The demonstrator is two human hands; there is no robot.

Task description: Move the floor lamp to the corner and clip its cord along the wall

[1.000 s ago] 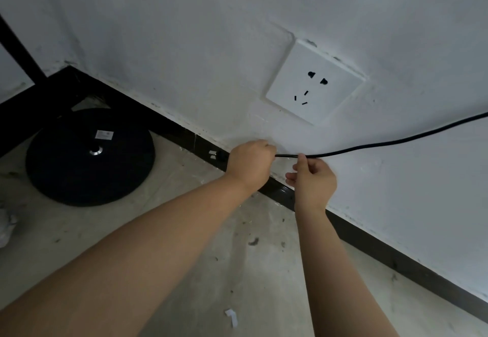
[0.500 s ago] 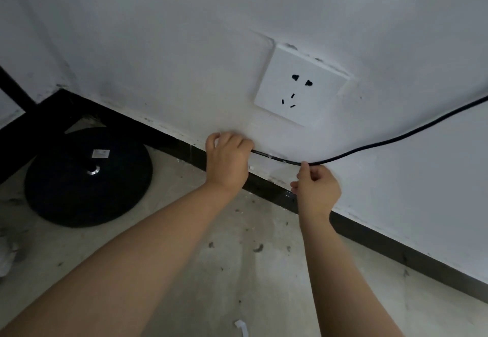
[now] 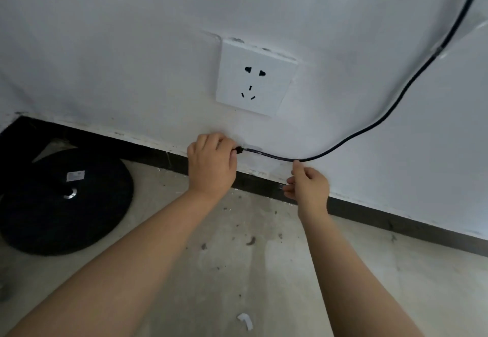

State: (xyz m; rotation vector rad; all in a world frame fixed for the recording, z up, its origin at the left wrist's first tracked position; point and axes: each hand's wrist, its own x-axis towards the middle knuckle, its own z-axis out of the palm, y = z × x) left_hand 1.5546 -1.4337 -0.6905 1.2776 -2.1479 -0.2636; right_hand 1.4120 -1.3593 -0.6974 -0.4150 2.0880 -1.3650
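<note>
The black lamp cord (image 3: 380, 122) comes down the white wall from the upper right and curves left, low above the skirting. My left hand (image 3: 211, 163) is shut on the cord's left part, knuckles against the wall below the socket. Just right of it the cord passes a small clear clip (image 3: 252, 149) stuck on the wall. My right hand (image 3: 307, 186) holds the cord from below with its raised fingertips, the other fingers curled. Another clear clip (image 3: 439, 51) holds the cord higher up at the right. The lamp's round black base (image 3: 63, 199) stands on the floor in the corner at the left; its pole is out of view.
A white wall socket (image 3: 254, 80) sits above my hands with nothing plugged in. A dark skirting board (image 3: 396, 221) runs along the foot of the wall. The concrete floor carries dirt specks and a small white scrap (image 3: 245, 321).
My left hand has slid left along the cord, away from my right hand, and a stretch of cord now lies over the clear clip between them. The view has shifted.
</note>
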